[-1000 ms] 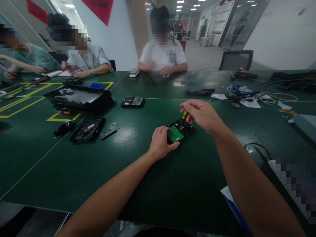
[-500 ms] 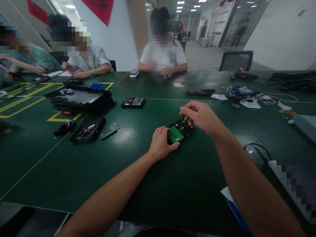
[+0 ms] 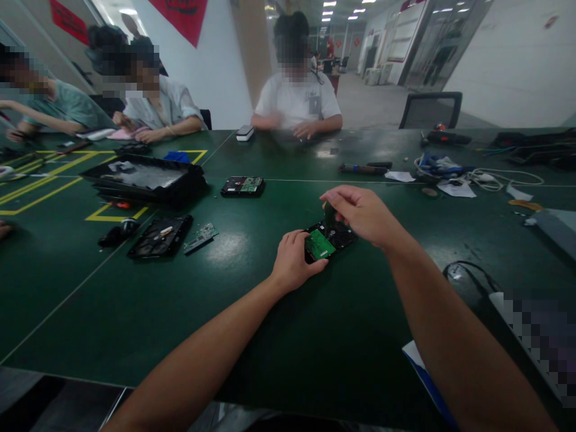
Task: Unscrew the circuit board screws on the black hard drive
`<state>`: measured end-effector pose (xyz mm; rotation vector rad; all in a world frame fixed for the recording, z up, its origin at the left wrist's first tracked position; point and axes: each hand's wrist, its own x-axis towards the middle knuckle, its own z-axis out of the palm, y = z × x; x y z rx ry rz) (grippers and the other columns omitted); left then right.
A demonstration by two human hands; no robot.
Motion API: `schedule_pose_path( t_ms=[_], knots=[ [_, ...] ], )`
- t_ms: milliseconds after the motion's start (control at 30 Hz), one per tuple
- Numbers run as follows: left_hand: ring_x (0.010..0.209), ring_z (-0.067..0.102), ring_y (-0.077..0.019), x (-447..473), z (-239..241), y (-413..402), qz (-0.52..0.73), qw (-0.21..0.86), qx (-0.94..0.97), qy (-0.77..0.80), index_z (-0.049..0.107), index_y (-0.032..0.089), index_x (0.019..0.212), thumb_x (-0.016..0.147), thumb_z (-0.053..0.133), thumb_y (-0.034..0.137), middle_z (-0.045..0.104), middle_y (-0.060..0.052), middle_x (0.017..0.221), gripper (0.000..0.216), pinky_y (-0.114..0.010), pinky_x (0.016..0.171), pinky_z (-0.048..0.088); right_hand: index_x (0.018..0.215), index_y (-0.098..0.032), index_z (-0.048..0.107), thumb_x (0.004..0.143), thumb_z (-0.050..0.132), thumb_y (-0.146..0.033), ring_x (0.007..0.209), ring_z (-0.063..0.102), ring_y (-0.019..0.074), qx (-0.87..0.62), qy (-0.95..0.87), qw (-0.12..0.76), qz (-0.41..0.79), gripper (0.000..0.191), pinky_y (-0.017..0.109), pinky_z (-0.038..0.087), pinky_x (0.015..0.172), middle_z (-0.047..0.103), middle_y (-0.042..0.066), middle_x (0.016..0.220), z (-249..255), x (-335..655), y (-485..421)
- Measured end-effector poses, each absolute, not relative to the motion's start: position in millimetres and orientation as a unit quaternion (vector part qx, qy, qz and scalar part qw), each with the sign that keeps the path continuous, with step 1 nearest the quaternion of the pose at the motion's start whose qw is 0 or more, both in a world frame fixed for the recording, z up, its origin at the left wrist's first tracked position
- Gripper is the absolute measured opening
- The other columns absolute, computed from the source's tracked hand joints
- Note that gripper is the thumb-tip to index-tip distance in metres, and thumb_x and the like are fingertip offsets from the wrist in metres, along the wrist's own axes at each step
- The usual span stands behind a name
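A hard disk drive [image 3: 322, 245] lies on the green table, its green circuit board facing up. My left hand [image 3: 294, 259] grips its left end, fingers on the far edge and thumb along the near one. Over the drive's far side, my right hand [image 3: 362, 215] pinches a small screwdriver [image 3: 330, 215] with a dark and yellow handle. The handle stands roughly upright above the black part of the drive. Where the tip meets the drive is too small to make out.
Left of the drive lie a loose circuit board [image 3: 200, 239], a black casing [image 3: 161, 236] and a large black tray [image 3: 148, 175]. Another hard drive [image 3: 243, 186] sits farther back. A cable [image 3: 508, 175] is at the right. Several people sit around the table.
My right hand has shifted slightly left and turned, and the screwdriver's handle has swung with it. My left hand and the drive have stayed put.
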<state>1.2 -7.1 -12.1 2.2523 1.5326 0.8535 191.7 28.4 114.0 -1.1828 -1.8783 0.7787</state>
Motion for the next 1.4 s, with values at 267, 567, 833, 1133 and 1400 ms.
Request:
schedule_pose_path(
  t_ms=[267, 567, 833, 1133, 1400],
  knots=[
    [0.132, 0.050, -0.0335, 1, -11, -7, 0.292, 0.143, 0.782, 0.532, 0.053, 0.020, 0.130, 0.076, 0.079, 0.053, 0.057, -0.013, 0.137, 0.069, -0.052, 0.113, 0.042, 0.088, -0.020, 0.065, 0.094, 0.061, -0.046, 0.051, 0.059, 0.0111, -0.532, -0.711, 0.380, 0.258, 0.028, 0.027, 0.044, 0.051, 0.074, 0.004, 0.083, 113, 194, 30],
    [0.131, 0.051, -0.0337, 1, -13, -7, 0.296, 0.141, 0.782, 0.530, 0.054, 0.020, 0.131, 0.076, 0.079, 0.053, 0.058, -0.014, 0.136, 0.069, -0.052, 0.113, 0.043, 0.114, -0.022, 0.068, 0.101, 0.051, -0.048, 0.049, 0.061, 0.0088, -0.446, -0.698, 0.379, 0.413, 0.034, 0.024, 0.042, 0.041, 0.072, 0.007, 0.100, 116, 189, 24],
    [0.131, 0.050, -0.0339, 1, -12, -7, 0.298, 0.142, 0.781, 0.530, 0.053, 0.020, 0.131, 0.076, 0.079, 0.053, 0.057, -0.014, 0.137, 0.069, -0.052, 0.113, 0.042, 0.082, -0.019, 0.068, 0.092, 0.063, -0.055, 0.062, 0.059, 0.0159, -0.550, -0.733, 0.353, 0.190, 0.038, 0.030, 0.041, 0.060, 0.067, 0.003, 0.070, 119, 192, 27],
    [0.131, 0.050, -0.0337, 1, -11, -8, 0.295, 0.143, 0.782, 0.530, 0.054, 0.018, 0.131, 0.076, 0.079, 0.053, 0.058, -0.014, 0.136, 0.069, -0.051, 0.113, 0.043, 0.085, -0.019, 0.070, 0.097, 0.054, -0.053, 0.048, 0.053, 0.0097, -0.495, -0.754, 0.327, 0.283, 0.040, 0.028, 0.041, 0.053, 0.073, 0.004, 0.084, 123, 191, 21],
    [0.131, 0.051, -0.0344, 1, -13, -7, 0.301, 0.138, 0.781, 0.530, 0.054, 0.020, 0.130, 0.075, 0.079, 0.053, 0.058, -0.014, 0.136, 0.068, -0.053, 0.113, 0.043, 0.116, -0.020, 0.072, 0.101, 0.051, -0.049, 0.060, 0.058, 0.0132, -0.419, -0.744, 0.294, 0.431, 0.039, 0.025, 0.043, 0.054, 0.064, 0.001, 0.072, 126, 194, 20]
  ],
)
